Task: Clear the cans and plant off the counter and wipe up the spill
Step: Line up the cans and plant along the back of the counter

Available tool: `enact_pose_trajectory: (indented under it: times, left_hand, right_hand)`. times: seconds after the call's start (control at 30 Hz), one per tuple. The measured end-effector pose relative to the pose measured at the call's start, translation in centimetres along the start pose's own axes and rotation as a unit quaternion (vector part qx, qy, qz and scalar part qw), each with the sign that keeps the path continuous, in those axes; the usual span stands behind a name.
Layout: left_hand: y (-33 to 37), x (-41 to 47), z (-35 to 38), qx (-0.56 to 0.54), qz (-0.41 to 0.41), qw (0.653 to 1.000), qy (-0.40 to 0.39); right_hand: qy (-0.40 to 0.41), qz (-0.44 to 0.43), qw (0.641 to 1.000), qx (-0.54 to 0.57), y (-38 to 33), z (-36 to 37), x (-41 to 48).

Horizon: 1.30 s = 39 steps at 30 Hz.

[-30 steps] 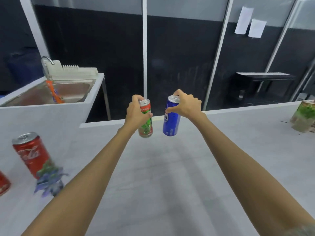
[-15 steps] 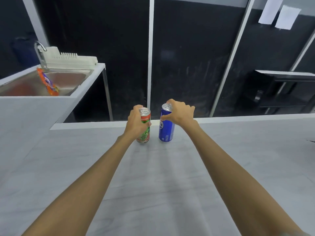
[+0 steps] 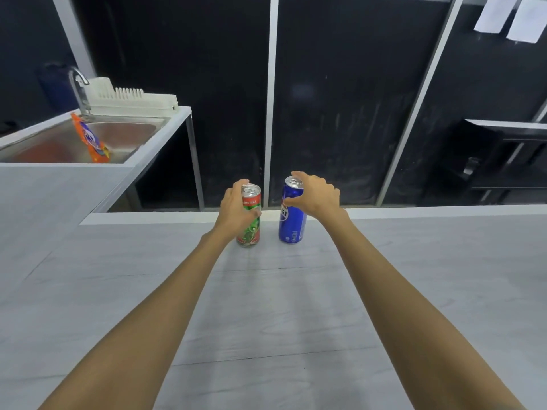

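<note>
Grey wood-grain counter (image 3: 281, 306), far edge: a slim red-and-green drink can (image 3: 251, 229) (upright) is gripped by the left hand (image 3: 236, 211); beside it, a tall blue drink can (image 3: 291, 220) is loosely encircled by the right hand (image 3: 315, 195), fingers spread.

Paper sheets (image 3: 513, 17) (tops cut off)

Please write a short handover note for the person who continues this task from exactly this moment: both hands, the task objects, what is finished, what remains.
Left hand: closed around the red-green can.
Right hand: fingers loosely open around the top of the blue can; contact is unclear.
Both cans stand upright, apart, near the far edge of the counter. An orange can leans in the sink.
Plant and spill are not in view, so both remain.
</note>
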<state>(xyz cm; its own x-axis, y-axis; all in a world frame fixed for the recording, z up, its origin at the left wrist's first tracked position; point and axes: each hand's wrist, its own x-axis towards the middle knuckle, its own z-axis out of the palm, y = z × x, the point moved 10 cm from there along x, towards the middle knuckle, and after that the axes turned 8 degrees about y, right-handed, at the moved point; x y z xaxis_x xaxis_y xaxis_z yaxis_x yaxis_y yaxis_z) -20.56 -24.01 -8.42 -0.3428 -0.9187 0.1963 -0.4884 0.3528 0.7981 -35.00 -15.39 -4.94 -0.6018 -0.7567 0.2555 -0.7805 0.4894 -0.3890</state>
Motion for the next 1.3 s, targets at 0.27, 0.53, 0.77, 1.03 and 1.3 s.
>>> enact_pose_trajectory:
  times: [0.27,0.53,0.77,1.03,1.3]
  left_hand:
    - [1.0,-0.6,-1.7,0.037,0.024,0.999,-0.003]
    - [1.3,-2.3,-13.0,0.063,-0.012,0.997,-0.039]
    - [-3.3,-4.3,-29.4,0.123,-0.029,0.992,-0.005]
    - [-15.1,-7.6,-43.0,0.202,-0.047,0.977,0.046]
    - [-25.2,-9.4,-50.1,0.251,-0.075,0.959,0.108]
  right_hand:
    - [-0.023,-0.005,0.998,-0.058,-0.7,-0.5,-0.7]
    - [0.110,-0.121,0.985,0.058,-12.4,-6.9,-3.9]
    - [-0.044,-0.177,0.971,0.154,-26.1,-1.9,-9.5]
    - [-0.235,-0.187,0.930,0.215,-39.6,8.2,-17.7]
    - [-0.298,-0.170,0.916,0.209,-45.7,15.9,-20.1]
